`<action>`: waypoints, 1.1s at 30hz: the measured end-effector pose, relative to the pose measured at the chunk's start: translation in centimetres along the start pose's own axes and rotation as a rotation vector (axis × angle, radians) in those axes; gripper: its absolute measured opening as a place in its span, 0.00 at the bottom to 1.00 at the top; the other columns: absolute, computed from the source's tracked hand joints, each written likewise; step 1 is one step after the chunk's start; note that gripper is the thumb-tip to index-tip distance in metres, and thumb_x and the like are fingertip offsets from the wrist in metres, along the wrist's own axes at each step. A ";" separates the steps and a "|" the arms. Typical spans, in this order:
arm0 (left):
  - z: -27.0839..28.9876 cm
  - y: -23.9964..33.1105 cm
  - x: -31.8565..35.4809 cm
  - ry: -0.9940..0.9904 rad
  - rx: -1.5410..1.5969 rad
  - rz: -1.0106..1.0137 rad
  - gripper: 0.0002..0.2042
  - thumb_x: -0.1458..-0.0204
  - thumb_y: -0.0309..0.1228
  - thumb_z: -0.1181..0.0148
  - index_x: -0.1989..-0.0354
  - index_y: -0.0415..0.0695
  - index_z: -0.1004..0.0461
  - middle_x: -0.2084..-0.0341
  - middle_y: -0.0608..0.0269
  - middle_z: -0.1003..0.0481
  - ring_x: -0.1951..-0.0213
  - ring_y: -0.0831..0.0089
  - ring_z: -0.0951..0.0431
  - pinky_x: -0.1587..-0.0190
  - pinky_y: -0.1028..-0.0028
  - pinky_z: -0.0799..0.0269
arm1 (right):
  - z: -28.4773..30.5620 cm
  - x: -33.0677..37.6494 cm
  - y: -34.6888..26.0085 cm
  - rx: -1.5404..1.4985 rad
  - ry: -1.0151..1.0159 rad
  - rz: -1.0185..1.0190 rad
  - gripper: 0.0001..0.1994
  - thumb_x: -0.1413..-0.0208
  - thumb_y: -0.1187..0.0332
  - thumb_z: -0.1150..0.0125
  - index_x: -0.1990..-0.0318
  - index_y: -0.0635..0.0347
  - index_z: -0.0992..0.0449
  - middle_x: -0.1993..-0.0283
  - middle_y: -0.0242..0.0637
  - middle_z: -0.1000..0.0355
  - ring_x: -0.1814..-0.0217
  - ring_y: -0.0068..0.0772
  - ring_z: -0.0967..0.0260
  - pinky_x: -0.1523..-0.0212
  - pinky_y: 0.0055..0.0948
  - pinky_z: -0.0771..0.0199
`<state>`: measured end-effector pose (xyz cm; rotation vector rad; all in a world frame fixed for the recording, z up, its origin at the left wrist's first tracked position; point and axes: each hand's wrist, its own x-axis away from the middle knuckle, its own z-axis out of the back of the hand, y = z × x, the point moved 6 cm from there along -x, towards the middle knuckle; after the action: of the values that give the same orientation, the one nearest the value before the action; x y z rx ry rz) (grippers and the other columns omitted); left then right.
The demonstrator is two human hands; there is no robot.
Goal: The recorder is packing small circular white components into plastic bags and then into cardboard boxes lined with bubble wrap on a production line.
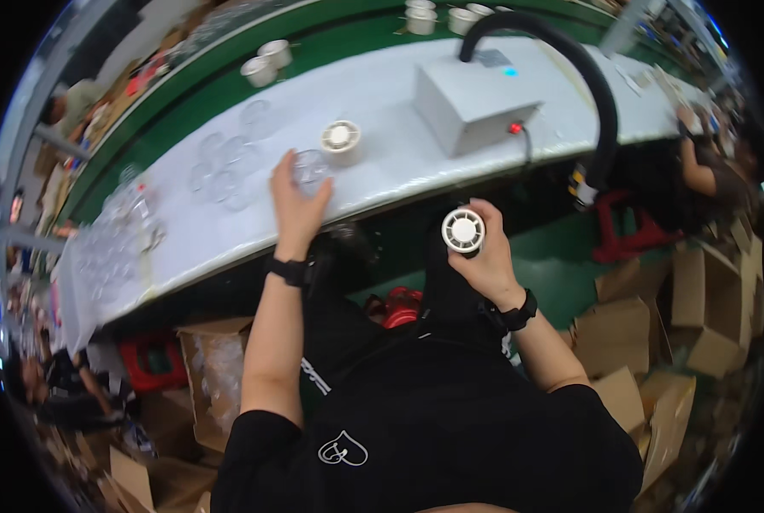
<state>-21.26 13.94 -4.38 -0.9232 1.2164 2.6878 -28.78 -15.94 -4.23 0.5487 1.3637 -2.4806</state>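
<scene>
My right hand (pixel 487 256) holds a small round white part (pixel 463 230) with a slotted face, below the table's near edge. My left hand (pixel 296 205) reaches onto the white table (pixel 382 94), its fingers on a clear round plastic cap (pixel 311 166). Just beyond it stands another round white part (pixel 340 138). Several more clear caps (pixel 224 167) lie to the left on the table. Both wrists wear black bands.
A grey box (pixel 472 101) with a red button and a thick black hose (pixel 592 85) stands at the right of the table. White cups (pixel 266 61) ride the green belt behind. Cardboard boxes (pixel 656 333), red stools and another person at the far right surround me.
</scene>
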 end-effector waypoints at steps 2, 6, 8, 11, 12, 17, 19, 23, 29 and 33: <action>0.0 -0.7 0.3 0.005 0.065 0.056 0.32 0.58 0.32 0.32 0.43 0.41 0.38 0.51 0.55 0.31 0.50 0.66 0.32 0.50 0.70 0.35 | 2.5 3.9 6.3 -0.106 0.012 -0.438 0.31 0.67 0.80 0.40 0.49 0.61 0.39 0.58 0.37 0.33 0.55 0.29 0.33 0.52 0.27 0.33; -0.3 -0.6 0.0 -0.108 0.104 0.143 0.31 0.57 0.32 0.32 0.44 0.40 0.38 0.50 0.56 0.32 0.49 0.68 0.32 0.48 0.71 0.36 | 8.7 5.7 12.8 -0.006 0.304 -0.626 0.28 0.69 0.82 0.40 0.53 0.61 0.38 0.58 0.34 0.33 0.56 0.27 0.33 0.53 0.26 0.33; -0.4 -0.7 0.0 -0.131 0.116 0.159 0.31 0.57 0.32 0.33 0.44 0.39 0.38 0.50 0.56 0.33 0.49 0.69 0.32 0.48 0.71 0.37 | 10.1 4.4 13.2 0.037 0.341 -0.624 0.29 0.69 0.82 0.40 0.52 0.61 0.38 0.58 0.34 0.33 0.55 0.27 0.33 0.53 0.26 0.33; -0.3 -0.5 0.3 -0.119 0.121 0.169 0.31 0.56 0.33 0.33 0.43 0.39 0.38 0.49 0.56 0.33 0.48 0.69 0.33 0.47 0.71 0.37 | 11.2 3.7 13.9 -0.067 0.390 -0.663 0.29 0.69 0.81 0.38 0.53 0.61 0.38 0.57 0.36 0.32 0.54 0.29 0.33 0.53 0.26 0.32; -0.4 -0.3 0.4 -0.129 0.122 0.165 0.31 0.56 0.33 0.33 0.43 0.39 0.38 0.49 0.56 0.33 0.48 0.69 0.33 0.47 0.71 0.37 | 11.4 3.8 13.9 -0.124 0.405 -0.678 0.28 0.69 0.81 0.37 0.53 0.61 0.37 0.57 0.37 0.32 0.54 0.30 0.33 0.53 0.26 0.32; -0.3 -0.3 0.6 -0.145 0.138 0.172 0.30 0.54 0.34 0.33 0.43 0.39 0.38 0.49 0.56 0.34 0.47 0.69 0.34 0.46 0.71 0.38 | 12.7 6.7 12.1 -0.267 0.314 -0.687 0.24 0.63 0.78 0.39 0.54 0.63 0.36 0.55 0.38 0.33 0.52 0.32 0.34 0.50 0.27 0.32; -0.2 -0.5 0.8 -0.131 0.187 0.156 0.30 0.54 0.34 0.33 0.43 0.39 0.38 0.48 0.56 0.34 0.47 0.68 0.34 0.46 0.71 0.38 | 11.1 8.3 12.6 -1.193 0.533 -0.879 0.20 0.57 0.72 0.41 0.54 0.65 0.35 0.54 0.41 0.34 0.51 0.36 0.35 0.50 0.31 0.30; -0.3 0.4 0.4 -0.112 0.129 0.153 0.30 0.55 0.34 0.32 0.44 0.38 0.37 0.51 0.55 0.31 0.50 0.67 0.31 0.47 0.71 0.38 | 8.9 8.3 14.1 -1.925 0.678 -0.867 0.19 0.52 0.65 0.45 0.54 0.68 0.34 0.54 0.46 0.35 0.50 0.42 0.36 0.49 0.35 0.28; -0.7 0.1 0.3 -0.040 0.174 0.093 0.33 0.55 0.35 0.33 0.42 0.36 0.40 0.47 0.51 0.35 0.47 0.64 0.34 0.47 0.69 0.38 | 7.9 5.3 15.4 -2.191 0.732 -0.768 0.21 0.50 0.63 0.46 0.54 0.71 0.35 0.54 0.48 0.37 0.51 0.45 0.37 0.50 0.36 0.27; 1.9 3.4 2.8 0.238 0.063 -0.202 0.31 0.55 0.33 0.35 0.44 0.35 0.41 0.48 0.50 0.38 0.47 0.60 0.37 0.47 0.63 0.38 | 6.8 4.6 14.3 -2.281 0.640 -0.719 0.20 0.50 0.62 0.46 0.56 0.71 0.34 0.55 0.47 0.35 0.49 0.43 0.37 0.48 0.37 0.29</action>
<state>-25.47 12.38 -2.67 -1.3092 1.1651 2.4239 -28.64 -29.45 -13.70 0.1015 3.3914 0.4853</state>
